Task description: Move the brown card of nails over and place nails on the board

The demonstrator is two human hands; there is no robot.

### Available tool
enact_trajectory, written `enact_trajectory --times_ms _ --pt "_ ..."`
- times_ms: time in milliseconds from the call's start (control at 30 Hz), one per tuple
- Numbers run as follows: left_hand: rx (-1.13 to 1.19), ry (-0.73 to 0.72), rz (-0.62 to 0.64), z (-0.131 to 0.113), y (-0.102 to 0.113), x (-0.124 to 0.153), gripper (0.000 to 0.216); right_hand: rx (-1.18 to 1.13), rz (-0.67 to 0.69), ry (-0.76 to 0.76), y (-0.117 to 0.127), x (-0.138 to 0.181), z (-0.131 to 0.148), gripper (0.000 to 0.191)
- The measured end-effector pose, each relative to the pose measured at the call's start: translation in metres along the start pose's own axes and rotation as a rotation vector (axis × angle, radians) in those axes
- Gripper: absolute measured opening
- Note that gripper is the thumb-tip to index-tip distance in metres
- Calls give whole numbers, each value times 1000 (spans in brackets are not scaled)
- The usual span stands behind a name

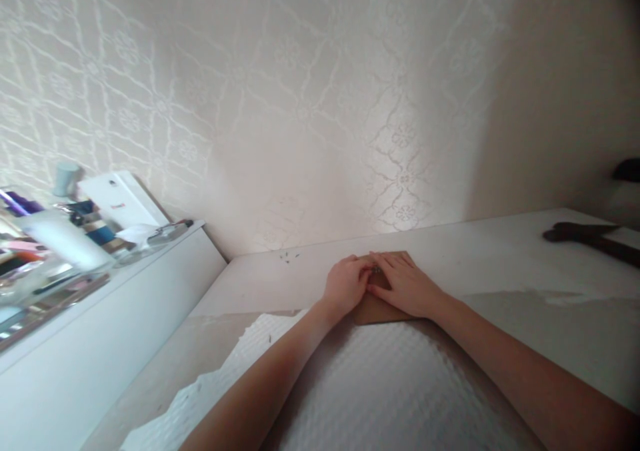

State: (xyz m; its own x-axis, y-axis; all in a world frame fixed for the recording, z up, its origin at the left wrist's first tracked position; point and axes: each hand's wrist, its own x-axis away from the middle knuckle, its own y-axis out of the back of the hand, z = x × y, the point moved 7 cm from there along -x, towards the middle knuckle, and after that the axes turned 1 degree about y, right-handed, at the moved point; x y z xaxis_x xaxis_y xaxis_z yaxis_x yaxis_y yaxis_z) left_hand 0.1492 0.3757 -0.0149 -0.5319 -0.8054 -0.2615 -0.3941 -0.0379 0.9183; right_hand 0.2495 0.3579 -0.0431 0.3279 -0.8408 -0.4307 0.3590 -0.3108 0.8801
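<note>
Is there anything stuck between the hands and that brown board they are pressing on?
Nothing visible. The left hand and the right hand both lie right on the brown board, fingers meeting over something small that is too hidden to make out. The board rests on the white table.

At nine o'clock a shelf [150, 254] carries bottles [65, 238] and a white box [120, 201]. At three o'clock a dark tool [580, 232] lies on the white table [500, 251]. Patterned wallpaper [300, 104] rises at twelve.
</note>
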Motion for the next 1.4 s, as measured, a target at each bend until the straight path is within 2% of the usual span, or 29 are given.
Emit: enact_trajectory --times_ms 367,900,1267,1400 --pt "9 115 -64 7 0 -1 15 -16 6 15 3 -1 2 57" --pt "10 185 -87 12 0 0 18 -24 20 28 4 -1 3 53" --pt "30 81 -52 9 0 0 19 -25 6 22 4 -1 3 52" --pt "45 94 -65 9 1 0 16 -17 18 24 3 -1 3 54"
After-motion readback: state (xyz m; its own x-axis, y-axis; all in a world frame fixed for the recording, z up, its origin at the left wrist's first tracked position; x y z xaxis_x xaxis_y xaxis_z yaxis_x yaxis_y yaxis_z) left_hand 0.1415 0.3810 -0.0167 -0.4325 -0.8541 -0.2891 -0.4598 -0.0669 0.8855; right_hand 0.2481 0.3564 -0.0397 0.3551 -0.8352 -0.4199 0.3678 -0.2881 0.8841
